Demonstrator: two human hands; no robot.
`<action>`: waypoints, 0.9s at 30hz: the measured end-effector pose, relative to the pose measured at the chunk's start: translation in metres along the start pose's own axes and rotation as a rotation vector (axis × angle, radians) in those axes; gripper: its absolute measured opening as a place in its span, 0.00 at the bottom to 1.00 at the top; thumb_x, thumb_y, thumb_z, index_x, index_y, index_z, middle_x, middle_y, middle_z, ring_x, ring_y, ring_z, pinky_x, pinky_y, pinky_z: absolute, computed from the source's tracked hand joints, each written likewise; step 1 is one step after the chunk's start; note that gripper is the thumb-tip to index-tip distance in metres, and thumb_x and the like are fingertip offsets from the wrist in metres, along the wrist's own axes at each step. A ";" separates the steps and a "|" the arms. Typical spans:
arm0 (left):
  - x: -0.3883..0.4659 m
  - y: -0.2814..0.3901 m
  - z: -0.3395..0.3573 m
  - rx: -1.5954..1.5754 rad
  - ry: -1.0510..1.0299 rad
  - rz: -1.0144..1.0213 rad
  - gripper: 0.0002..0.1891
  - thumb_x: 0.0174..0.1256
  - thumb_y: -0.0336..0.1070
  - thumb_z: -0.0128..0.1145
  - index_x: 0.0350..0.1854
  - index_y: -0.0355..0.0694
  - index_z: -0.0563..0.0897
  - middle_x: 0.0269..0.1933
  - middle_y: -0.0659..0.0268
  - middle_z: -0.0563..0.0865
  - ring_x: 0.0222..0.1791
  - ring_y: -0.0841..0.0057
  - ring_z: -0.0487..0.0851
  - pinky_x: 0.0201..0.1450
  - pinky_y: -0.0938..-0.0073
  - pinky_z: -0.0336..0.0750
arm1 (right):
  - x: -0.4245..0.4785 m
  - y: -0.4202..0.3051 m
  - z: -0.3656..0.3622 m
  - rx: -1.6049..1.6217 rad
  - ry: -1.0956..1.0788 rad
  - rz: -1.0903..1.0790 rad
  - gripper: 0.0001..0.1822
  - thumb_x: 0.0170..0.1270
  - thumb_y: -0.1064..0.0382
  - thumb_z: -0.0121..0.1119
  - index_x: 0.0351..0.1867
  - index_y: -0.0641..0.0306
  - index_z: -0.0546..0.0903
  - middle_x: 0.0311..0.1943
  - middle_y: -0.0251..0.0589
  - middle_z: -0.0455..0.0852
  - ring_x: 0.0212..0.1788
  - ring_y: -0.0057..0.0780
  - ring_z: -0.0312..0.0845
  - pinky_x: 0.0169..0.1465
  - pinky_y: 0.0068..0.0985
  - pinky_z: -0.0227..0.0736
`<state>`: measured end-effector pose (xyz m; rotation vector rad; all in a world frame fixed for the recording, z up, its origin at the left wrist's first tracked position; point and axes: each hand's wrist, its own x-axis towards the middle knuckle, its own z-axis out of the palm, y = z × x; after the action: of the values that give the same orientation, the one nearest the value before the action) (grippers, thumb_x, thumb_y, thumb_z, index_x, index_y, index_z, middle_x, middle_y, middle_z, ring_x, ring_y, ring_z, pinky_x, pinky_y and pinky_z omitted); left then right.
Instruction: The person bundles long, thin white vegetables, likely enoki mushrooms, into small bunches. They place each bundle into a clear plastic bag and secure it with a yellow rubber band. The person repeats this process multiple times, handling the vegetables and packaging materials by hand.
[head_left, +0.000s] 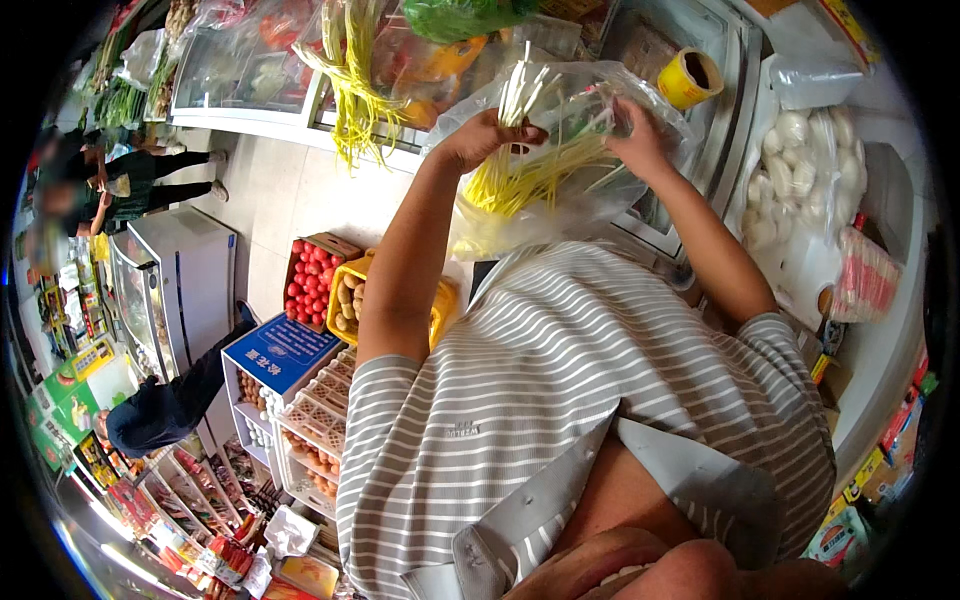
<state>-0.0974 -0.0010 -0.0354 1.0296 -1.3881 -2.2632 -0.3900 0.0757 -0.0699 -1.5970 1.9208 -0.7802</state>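
Yellow chives with white stem ends (517, 169) lie in and over a large clear plastic bag (480, 225) in front of me. My left hand (499, 139) is closed around a bunch of them just below the white ends, which point up. My right hand (634, 139) is at the bag's right side, thumb and fingers apart near the plastic and a few stems; whether it pinches any of these I cannot tell. Another bunch of yellow chives (356, 97) hangs over the display case edge to the left. A yellow tape roll (690, 78) is beyond my right hand.
A glass-topped display case (240, 82) runs along the far side. Bagged white items (802, 165) sit on the right. Crates of tomatoes (309, 281), potatoes (348, 300) and eggs (315, 450) stand at the left. Other people (161, 409) are farther left.
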 end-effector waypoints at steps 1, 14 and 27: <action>-0.002 -0.002 -0.002 -0.009 -0.028 0.019 0.19 0.64 0.38 0.70 0.52 0.35 0.83 0.40 0.65 0.87 0.42 0.75 0.84 0.47 0.70 0.77 | -0.004 -0.027 -0.012 -0.076 0.118 -0.136 0.30 0.57 0.65 0.70 0.64 0.61 0.76 0.59 0.42 0.81 0.58 0.34 0.79 0.59 0.35 0.75; -0.007 -0.022 -0.006 -0.093 -0.011 0.089 0.21 0.60 0.24 0.63 0.57 0.38 0.80 0.48 0.67 0.85 0.48 0.77 0.81 0.55 0.73 0.73 | -0.004 -0.110 0.023 0.822 -0.344 0.275 0.14 0.73 0.56 0.59 0.51 0.63 0.80 0.39 0.37 0.89 0.34 0.20 0.84 0.34 0.20 0.72; -0.007 -0.016 0.008 0.005 -0.001 0.141 0.26 0.58 0.21 0.67 0.61 0.38 0.78 0.53 0.68 0.84 0.55 0.75 0.80 0.62 0.71 0.71 | 0.004 -0.092 0.019 0.495 -0.492 0.110 0.11 0.67 0.58 0.67 0.39 0.65 0.85 0.31 0.32 0.86 0.31 0.18 0.80 0.38 0.22 0.74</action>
<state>-0.0964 0.0161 -0.0444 0.9022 -1.4207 -2.1600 -0.3146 0.0570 -0.0175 -1.2224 1.3246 -0.6706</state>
